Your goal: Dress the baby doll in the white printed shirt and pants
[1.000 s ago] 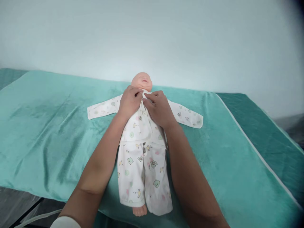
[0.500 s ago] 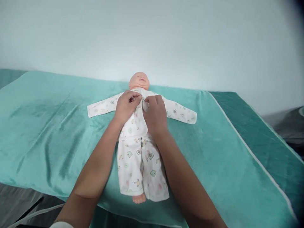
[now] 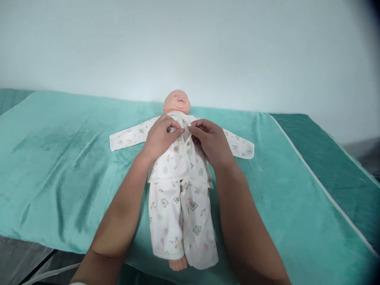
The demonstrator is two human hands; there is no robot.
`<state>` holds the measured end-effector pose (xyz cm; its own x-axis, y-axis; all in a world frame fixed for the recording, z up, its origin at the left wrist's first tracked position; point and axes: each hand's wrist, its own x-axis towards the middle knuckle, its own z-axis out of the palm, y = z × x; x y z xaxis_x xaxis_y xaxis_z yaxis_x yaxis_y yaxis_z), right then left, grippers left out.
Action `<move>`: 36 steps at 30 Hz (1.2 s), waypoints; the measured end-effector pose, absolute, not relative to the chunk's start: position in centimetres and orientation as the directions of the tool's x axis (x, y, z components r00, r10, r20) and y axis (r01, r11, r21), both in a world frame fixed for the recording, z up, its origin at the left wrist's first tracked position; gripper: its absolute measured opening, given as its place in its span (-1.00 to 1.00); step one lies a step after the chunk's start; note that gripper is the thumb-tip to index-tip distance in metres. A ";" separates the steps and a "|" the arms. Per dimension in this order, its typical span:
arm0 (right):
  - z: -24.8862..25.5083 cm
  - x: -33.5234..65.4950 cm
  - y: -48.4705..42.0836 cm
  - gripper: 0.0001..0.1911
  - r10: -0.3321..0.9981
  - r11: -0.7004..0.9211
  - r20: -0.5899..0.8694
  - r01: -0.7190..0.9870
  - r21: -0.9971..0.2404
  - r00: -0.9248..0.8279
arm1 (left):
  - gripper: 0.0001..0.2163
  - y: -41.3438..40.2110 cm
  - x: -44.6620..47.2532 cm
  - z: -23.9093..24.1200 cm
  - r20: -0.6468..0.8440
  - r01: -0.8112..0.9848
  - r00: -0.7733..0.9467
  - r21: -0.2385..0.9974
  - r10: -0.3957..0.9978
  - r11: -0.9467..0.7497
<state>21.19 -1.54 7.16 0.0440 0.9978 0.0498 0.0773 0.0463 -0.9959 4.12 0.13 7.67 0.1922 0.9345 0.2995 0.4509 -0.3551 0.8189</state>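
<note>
A baby doll (image 3: pixel 177 102) lies on its back, its head toward the wall. It wears a white printed shirt (image 3: pixel 169 164) with a front opening, and matching trousers (image 3: pixel 166 213). Below the left-hand trouser leg one foot pokes out. Pinched at the upper chest, my left hand (image 3: pixel 162 134) has one edge of the shirt front between thumb and fingers. Just across the opening, my right hand (image 3: pixel 212 140) pinches the other edge. A small round fastener shows on the shirt below my fingertips. Both sleeves are spread out sideways.
A light green velvety cloth (image 3: pixel 65 166) with a few creases covers the table. Darker green cloth (image 3: pixel 326 150) shows at the right. Behind stands a pale wall (image 3: pixel 190 47). A white cable (image 3: pixel 53 273) hangs at the lower left, over a grey floor.
My right hand has shifted to the right and turned, drawing its shirt edge slightly away, so the front opening shows more. My left hand stays at the upper chest. The view has shifted slightly.
</note>
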 end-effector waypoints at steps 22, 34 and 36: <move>6.5 20.9 -1.2 -0.78 0.994 0.109 0.108 -0.031 -0.994 0.021 | -0.87 0.1 4.9 7.1 0.359 0.394 0.171 0.828 0.918 -0.398; 7.5 20.6 -1.7 -0.81 0.988 0.152 0.147 0.134 -0.979 -0.045 | -0.71 0.2 4.9 7.3 0.344 0.419 0.181 0.820 0.921 -0.389; 7.5 20.7 -1.7 -0.80 0.986 0.164 0.157 0.149 -0.975 -0.059 | -0.73 0.1 5.0 7.3 0.320 0.402 0.146 0.845 0.936 -0.352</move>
<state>20.66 -1.70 7.46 -0.0592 0.9858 0.1569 0.1486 0.1641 -0.9752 4.99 0.13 7.29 0.1460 0.9360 0.3205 0.4021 -0.3521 0.8452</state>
